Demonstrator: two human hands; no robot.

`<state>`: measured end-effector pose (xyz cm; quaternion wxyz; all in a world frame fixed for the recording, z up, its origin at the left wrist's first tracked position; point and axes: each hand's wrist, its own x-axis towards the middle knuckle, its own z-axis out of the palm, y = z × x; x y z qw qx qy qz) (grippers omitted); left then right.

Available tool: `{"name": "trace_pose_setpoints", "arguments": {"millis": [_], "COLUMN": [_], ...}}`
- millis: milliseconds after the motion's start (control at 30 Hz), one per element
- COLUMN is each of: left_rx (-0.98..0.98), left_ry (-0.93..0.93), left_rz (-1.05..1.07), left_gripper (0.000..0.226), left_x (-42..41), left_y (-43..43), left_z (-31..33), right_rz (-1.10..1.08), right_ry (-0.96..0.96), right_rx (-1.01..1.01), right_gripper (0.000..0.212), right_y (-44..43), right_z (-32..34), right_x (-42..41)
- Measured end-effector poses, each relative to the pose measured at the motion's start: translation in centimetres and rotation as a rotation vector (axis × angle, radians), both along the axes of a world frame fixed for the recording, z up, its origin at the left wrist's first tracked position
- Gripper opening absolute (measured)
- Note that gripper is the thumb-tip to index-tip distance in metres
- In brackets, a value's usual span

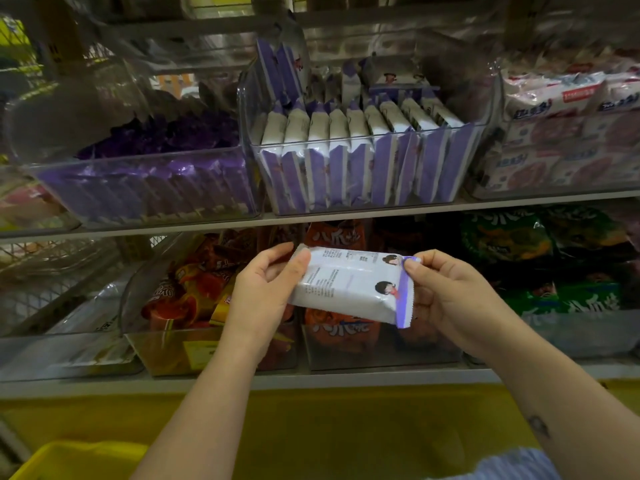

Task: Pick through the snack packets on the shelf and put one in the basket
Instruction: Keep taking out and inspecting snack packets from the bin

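Two hands hold one packet [349, 285] in the air, in front of the low shelf [346, 384]. It is not in the basket [79, 459], which shows as a bright yellow plastic corner well apart, down at the bottom left.

The packet is white, smooth and shiny, and puffy like a small pillow. Its right end is a flat purple strip with a zigzag edge. It has tiny print and two little cartoon faces on it. The left hand [258, 292] curls round the left end. The right hand [446, 296] pinches the purple strip with thumb and fingers.

Just above, on the top shelf [346, 216], a clear plastic bin [311, 145] holds a neat row [346, 161] of the same white and purple packets, standing on end. A second clear bin to its left holds crinkly dark purple packs [156, 188]. On the right are pink and white bags [571, 150].

Behind the hands, the low shelf has orange packs [332, 237] and green bags [505, 244] in clear bins. The hands and the packet hide some of the orange ones. A striped blue sleeve [512, 465] shows at the bottom.
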<state>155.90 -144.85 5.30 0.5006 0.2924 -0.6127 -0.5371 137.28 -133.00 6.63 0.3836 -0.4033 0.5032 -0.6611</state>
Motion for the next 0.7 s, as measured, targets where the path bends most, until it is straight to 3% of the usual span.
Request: {"name": "trace_pose_setpoints", "arguments": {"millis": [133,200,500,600,700], "left_rx": [0.066,0.025,-0.141,-0.147,-0.107], "left_ry": [0.048,0.080,0.156,0.173,0.122], "left_rz": [-0.189,-0.237,-0.156,-0.132,-0.018], "left_gripper": [0.040,0.042,0.048,0.036,0.020], "left_x": [0.0,-0.1,-0.6,-0.8,-1.0], "left_y": [0.4,0.6,1.4,1.5,1.3], "left_z": [0.3,0.4,0.1,-0.4,-1.0], "right_rz": [-0.052,-0.052,-0.071,-0.027,0.089], "right_ry": [-0.100,-0.106,-0.078,-0.063,-0.067], "right_rx": [0.068,0.122,0.115,0.104,0.057], "right_gripper": [0.016,0.017,0.027,0.030,0.019], "right_y": [-0.1,-0.2,-0.8,-0.6,-0.4], "right_z": [-0.2,-0.4,-0.9,-0.7,-0.2], "right_x": [-0.4,-0.5,-0.2,0.0,0.0]}}
